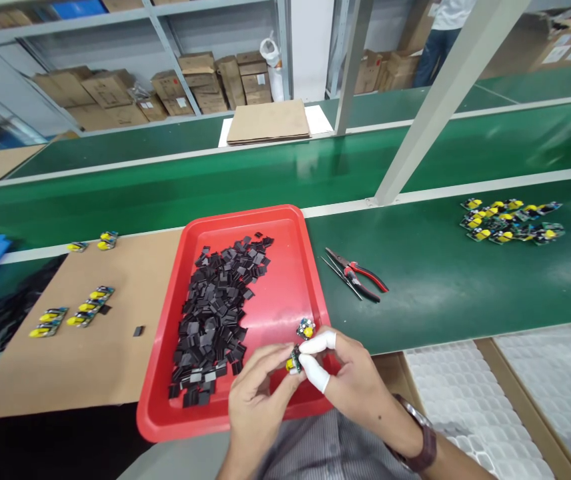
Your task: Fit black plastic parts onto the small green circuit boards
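Note:
Between my two hands, over the near right part of a red tray [310, 267], is a small circuit board [294, 360] with a yellow part on it. My left hand [260, 393] pinches its left side with thumb and fingertips. White covers sit on the thumb and index finger of my right hand [340, 367], which grips the board's other side. A second circuit board [306, 328] with a yellow part lies in the tray just beyond my right fingertips. Many flat black pieces [215, 307] fill the tray's left side.
Pliers with red and black handles [360, 272] and metal tweezers [340, 277] lie right of the tray. More boards rest in a cluster [510, 220] at far right and on the cardboard sheet [130, 280] at left. A grey post [430, 113] rises behind the bench.

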### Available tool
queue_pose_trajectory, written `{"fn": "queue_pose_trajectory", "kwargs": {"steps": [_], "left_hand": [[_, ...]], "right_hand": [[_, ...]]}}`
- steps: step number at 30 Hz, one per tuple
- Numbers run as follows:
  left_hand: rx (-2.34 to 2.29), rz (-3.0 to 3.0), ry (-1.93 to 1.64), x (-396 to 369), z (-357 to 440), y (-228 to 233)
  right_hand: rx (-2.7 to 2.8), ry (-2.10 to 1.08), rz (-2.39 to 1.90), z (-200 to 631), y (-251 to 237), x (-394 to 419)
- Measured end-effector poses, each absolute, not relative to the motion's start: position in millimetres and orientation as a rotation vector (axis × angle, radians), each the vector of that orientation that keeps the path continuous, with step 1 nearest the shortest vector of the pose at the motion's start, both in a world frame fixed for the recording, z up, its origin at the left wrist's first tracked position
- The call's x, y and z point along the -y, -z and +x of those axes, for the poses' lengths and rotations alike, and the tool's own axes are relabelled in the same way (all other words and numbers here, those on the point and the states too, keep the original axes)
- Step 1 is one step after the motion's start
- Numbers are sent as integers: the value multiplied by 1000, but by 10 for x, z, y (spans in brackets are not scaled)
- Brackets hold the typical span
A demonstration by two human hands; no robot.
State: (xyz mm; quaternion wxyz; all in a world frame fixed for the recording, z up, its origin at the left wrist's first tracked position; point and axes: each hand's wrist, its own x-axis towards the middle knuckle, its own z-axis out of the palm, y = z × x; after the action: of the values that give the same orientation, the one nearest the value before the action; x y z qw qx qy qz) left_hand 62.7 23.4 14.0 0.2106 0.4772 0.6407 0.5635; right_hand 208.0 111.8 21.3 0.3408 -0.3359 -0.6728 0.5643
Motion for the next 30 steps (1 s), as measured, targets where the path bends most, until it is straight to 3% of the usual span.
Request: {"fn": "queue_pose_trajectory", "kwargs": {"steps": [18, 26, 30], "left_hand": [[-1607, 1169, -1554, -204, 602, -114], [-1669, 1248, -1544, -247, 616, -175], [-1700, 1285, -1547, -252, 622, -210]], "right_hand": [[1456, -1903, -873, 2118, -149, -1138], [1474, -1943, -855, 2101, -200, -1170], [1622, -1763, -832, 2104, -192, -1139]]}}
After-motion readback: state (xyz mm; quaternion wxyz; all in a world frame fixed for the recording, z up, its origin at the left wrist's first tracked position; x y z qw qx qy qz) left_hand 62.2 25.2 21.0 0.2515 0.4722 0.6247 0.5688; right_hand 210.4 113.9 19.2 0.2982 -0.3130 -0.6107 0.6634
